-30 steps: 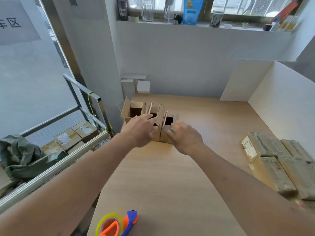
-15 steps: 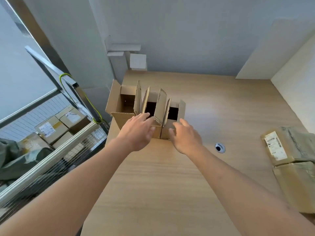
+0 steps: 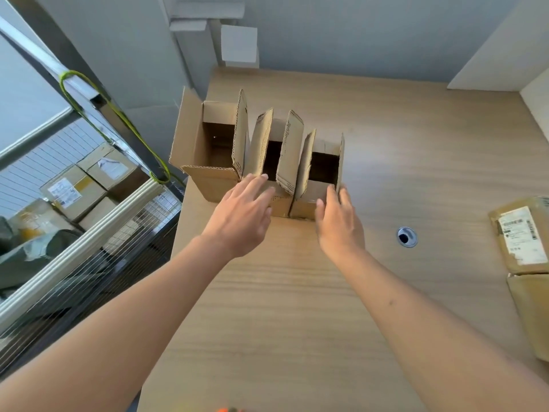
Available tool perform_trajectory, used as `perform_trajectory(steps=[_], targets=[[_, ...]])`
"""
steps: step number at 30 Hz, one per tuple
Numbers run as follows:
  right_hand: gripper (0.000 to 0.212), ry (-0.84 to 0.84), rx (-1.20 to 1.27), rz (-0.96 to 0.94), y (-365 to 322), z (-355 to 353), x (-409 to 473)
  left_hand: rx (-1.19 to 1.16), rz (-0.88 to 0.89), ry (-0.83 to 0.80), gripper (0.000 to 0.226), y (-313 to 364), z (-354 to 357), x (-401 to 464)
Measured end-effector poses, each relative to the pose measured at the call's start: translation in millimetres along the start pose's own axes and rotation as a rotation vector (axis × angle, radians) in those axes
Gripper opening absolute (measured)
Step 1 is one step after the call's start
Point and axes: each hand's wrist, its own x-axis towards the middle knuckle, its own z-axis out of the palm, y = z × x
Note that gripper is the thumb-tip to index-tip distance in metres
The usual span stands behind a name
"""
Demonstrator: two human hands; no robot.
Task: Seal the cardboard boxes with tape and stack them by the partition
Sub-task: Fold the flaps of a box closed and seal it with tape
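Note:
Three open cardboard boxes stand in a row at the table's far left: a larger left box [image 3: 208,150], a middle box [image 3: 271,156] and a right box [image 3: 322,173], all with flaps raised. My left hand [image 3: 243,212] reaches forward with straight fingers, its tips touching the front rim of the middle box. My right hand [image 3: 338,221] lies against the front right corner of the right box, fingers extended upward along it. Neither hand holds anything. Only an orange sliver of the tape dispenser [image 3: 225,409] shows at the bottom edge.
Sealed labelled parcels [image 3: 523,236] lie at the table's right edge. A round cable hole [image 3: 407,237] sits right of my hands. The white partition [image 3: 505,55] stands at the far right. A metal cart [image 3: 89,233] with boxes is left of the table.
The view has tilted down and closer to the boxes. My right hand slid to the right box's front right corner. My left hand's fingers stretched out onto the middle box.

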Motion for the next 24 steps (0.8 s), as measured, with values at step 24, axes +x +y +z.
perform_trajectory(steps=[24], targets=[[0.038,-0.142,0.163,0.088,46.9,-18.6,-222.6,0.080,0.061,-0.309,0.048,94.7,18.2,-166.1]])
